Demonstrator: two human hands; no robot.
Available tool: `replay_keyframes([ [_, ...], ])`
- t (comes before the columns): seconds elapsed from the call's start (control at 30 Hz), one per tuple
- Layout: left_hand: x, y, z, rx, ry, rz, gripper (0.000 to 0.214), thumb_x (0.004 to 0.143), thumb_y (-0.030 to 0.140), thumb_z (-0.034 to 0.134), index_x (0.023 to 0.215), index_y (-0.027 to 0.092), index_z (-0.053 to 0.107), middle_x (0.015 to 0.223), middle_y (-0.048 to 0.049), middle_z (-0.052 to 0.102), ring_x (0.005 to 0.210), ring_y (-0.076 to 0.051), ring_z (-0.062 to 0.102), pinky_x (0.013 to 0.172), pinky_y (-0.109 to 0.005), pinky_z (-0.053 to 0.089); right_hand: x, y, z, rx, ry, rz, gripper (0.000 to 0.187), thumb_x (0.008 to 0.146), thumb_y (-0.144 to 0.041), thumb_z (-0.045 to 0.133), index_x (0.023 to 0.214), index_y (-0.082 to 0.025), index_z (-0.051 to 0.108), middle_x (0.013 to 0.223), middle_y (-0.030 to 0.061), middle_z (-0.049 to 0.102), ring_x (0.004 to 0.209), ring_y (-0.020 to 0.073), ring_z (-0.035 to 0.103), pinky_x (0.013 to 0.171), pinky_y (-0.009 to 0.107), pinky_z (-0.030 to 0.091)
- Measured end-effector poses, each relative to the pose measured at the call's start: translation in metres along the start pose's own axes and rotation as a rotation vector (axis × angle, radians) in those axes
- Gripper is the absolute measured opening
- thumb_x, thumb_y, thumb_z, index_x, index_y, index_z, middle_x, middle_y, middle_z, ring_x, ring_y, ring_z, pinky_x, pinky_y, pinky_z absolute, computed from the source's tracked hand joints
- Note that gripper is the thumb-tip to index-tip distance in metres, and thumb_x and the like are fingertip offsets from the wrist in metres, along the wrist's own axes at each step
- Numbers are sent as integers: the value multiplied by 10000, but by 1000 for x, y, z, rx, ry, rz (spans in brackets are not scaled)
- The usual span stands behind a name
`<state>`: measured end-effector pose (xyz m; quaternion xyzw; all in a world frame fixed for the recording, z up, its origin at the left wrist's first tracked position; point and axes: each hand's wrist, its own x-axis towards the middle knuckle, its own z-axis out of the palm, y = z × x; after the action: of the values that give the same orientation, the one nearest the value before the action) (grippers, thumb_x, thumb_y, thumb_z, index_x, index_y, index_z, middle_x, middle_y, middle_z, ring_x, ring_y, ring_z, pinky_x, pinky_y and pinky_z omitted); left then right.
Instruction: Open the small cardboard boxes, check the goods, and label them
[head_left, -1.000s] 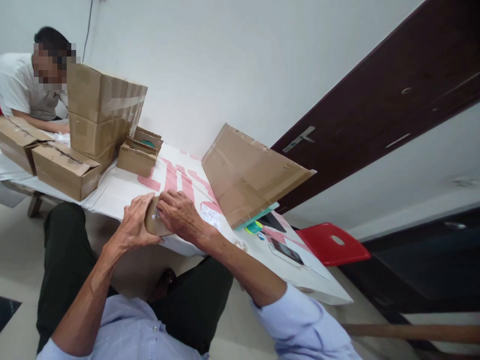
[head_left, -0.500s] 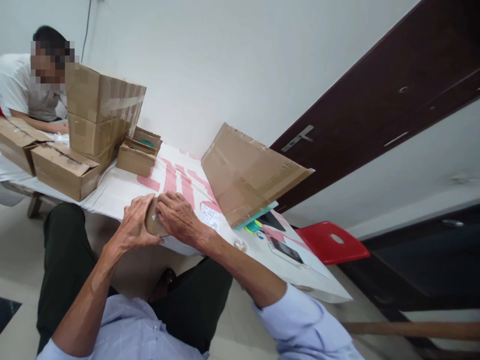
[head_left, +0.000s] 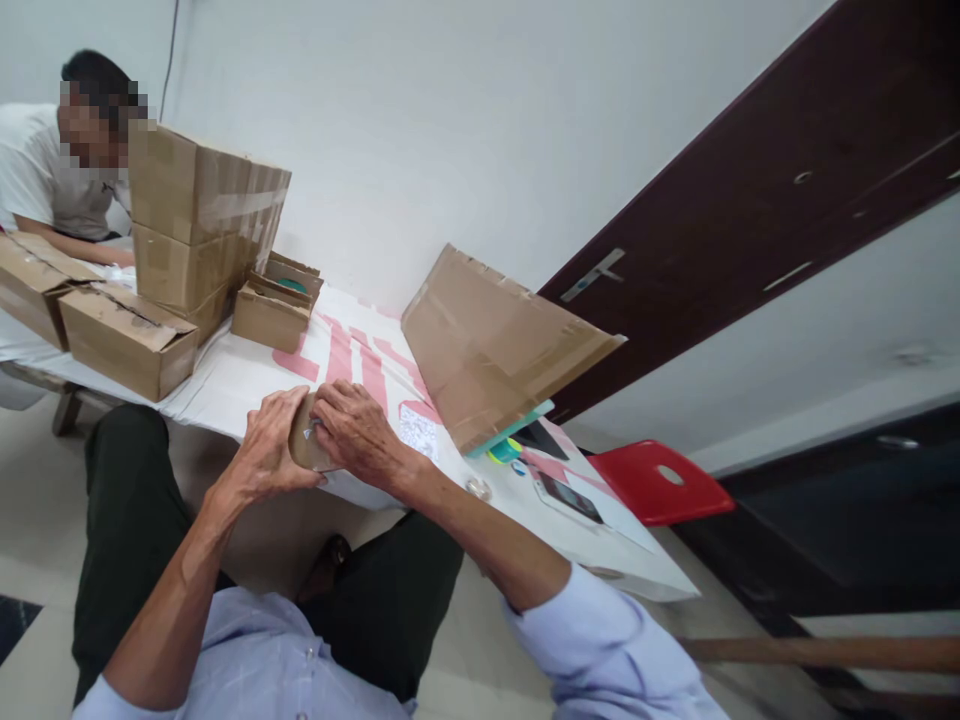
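At the near edge of the white table [head_left: 247, 380] I hold a small brown cardboard box [head_left: 306, 447] between both hands. My left hand [head_left: 266, 450] wraps its left side with the fingers curled over the top. My right hand [head_left: 354, 432] lies over its right side, fingers closed and pressing on it. Most of the box is hidden under my fingers; a small pale mark shows on its face.
A large open carton [head_left: 487, 345] lies tilted to the right. A small open box [head_left: 274, 305], stacked cartons [head_left: 199, 225] and low cartons [head_left: 124, 340] stand at the left, where another person [head_left: 52, 180] sits. A phone [head_left: 568, 495], a red stool [head_left: 660, 482] and a dark door [head_left: 750, 220] are on the right.
Both hands stay on the small box with only slight finger shifts. The view has drifted a little.
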<state>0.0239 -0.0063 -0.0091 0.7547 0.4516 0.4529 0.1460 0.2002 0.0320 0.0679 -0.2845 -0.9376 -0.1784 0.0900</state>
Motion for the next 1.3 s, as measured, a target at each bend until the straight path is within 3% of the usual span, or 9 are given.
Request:
replay_keyframes([
  [0.23,1,0,1,-3,1,2,1198,541,322,963,1583,226,379,1552,-206,532,1452,-452,469,1147,-647,420,1,1,-3,34,-33,-10,119,966,-122,581,1010,-158,685,1040,131,663,1021,284,517,876,395,431],
  [0.53,1,-1,2,-4,12,-2,1194,553,321,950,1597,258,374,1563,-194,527,1469,-457,458,1159,-663,413,0,14,0,137,27,-11,128,974,-109,585,1034,-169,680,1100,117,666,1029,262,525,938,414,466],
  [0.83,1,-1,0,-4,3,8,1204,558,319,945,1611,246,365,1561,-195,529,1467,-460,457,1153,-662,421,12,12,-15,30,-138,-62,192,1050,-135,566,967,-149,738,985,103,690,955,223,592,846,332,484],
  [1.0,0,-1,0,-14,-5,6,1224,552,328,958,1617,242,363,1566,-201,524,1465,-468,456,1154,-656,421,17,12,-16,-11,-203,-115,158,1038,-125,583,984,-148,730,1026,106,706,955,223,594,834,330,478],
  [1.17,0,-2,1,-14,-11,6,1242,538,334,974,1614,243,361,1562,-201,523,1454,-470,462,1144,-662,425,17,13,-19,-57,-244,-161,154,1040,-121,566,1025,-152,716,1057,113,702,965,232,589,875,341,478],
  [1.3,0,-2,0,-11,-12,-3,1218,550,328,964,1607,229,365,1567,-207,520,1462,-469,456,1155,-666,412,15,10,-19,-54,-216,-118,174,1057,-134,541,1024,-131,712,1042,121,695,966,239,582,852,348,474],
])
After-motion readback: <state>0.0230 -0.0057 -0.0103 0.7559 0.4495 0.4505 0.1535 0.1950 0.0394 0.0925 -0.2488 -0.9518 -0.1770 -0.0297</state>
